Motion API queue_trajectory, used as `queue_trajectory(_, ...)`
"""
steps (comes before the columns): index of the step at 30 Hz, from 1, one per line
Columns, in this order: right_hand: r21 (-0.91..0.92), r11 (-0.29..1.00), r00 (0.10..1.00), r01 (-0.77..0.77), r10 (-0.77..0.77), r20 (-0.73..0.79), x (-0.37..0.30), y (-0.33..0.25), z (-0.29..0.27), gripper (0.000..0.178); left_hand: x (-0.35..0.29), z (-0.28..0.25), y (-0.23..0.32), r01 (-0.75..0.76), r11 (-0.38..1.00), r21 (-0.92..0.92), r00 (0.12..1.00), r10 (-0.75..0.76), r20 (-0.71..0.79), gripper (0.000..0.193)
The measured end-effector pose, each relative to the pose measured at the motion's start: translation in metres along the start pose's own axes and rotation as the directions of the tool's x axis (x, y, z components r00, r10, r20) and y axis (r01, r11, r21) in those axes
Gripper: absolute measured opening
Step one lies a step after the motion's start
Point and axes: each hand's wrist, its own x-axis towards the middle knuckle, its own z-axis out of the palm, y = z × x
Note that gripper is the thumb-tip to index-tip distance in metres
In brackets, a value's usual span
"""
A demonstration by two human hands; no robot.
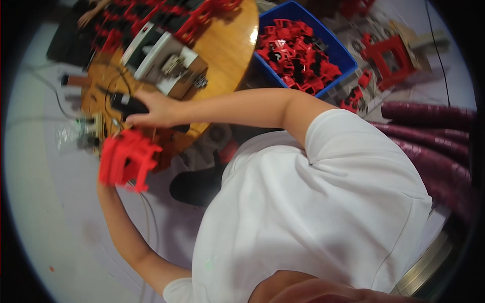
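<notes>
Head cam, what've the hands got?

Right hand point(159, 109) is curled round a black handheld tool point(129, 104). Left hand point(105, 188) has a blurry red plastic part point(115, 160) held up by the table's edge, fingers mostly hidden behind it, so can't tell how tightly they're bent

And the surface?

Curved wooden table point(230, 55), a white boxy device point(160, 48) on it, red pieces point(199, 20) further along

Rest of the room?

Blue bin point(323, 35) of red and black parts point(283, 55) beside the table, someone else's hand point(86, 19) over on the far side
</notes>
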Motion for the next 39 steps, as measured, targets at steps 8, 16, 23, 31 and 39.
queue_trajectory(8, -0.072, 0.997, 0.999, 0.028, -0.030, -0.037, 0.015, 0.024, -0.011, 0.064, -0.022, 0.118, 0.099, -0.286, 0.957, -0.044, 0.958, 0.285, -0.012, 0.041)
queue_trajectory(16, 0.047, 0.997, 0.991, -0.060, 0.054, 0.125, -0.006, 0.009, -0.016, 0.066, 0.027, 0.323, 0.193, -0.595, 0.763, 0.252, 0.739, 0.395, 0.546, 0.034)
queue_trajectory(23, -0.018, 0.994, 0.980, -0.110, 0.111, 0.168, -0.016, -0.012, -0.037, 0.065, 0.132, 0.465, 0.195, -0.769, 0.629, 0.113, 0.613, 0.674, 0.414, 0.048)
queue_trajectory(31, -0.005, 0.960, 0.909, -0.279, 0.265, 0.321, -0.004, -0.051, -0.062, 0.058, 0.180, 0.423, 0.143, -0.694, 0.474, 0.541, 0.607, -0.019, 0.795, 0.063)
queue_trajectory(39, 0.025, 0.983, 0.905, -0.180, 0.155, 0.397, -0.011, -0.009, -0.054, 0.053, 0.306, 0.412, 0.146, -0.660, 0.272, 0.701, 0.600, 0.752, 0.273, 0.042)
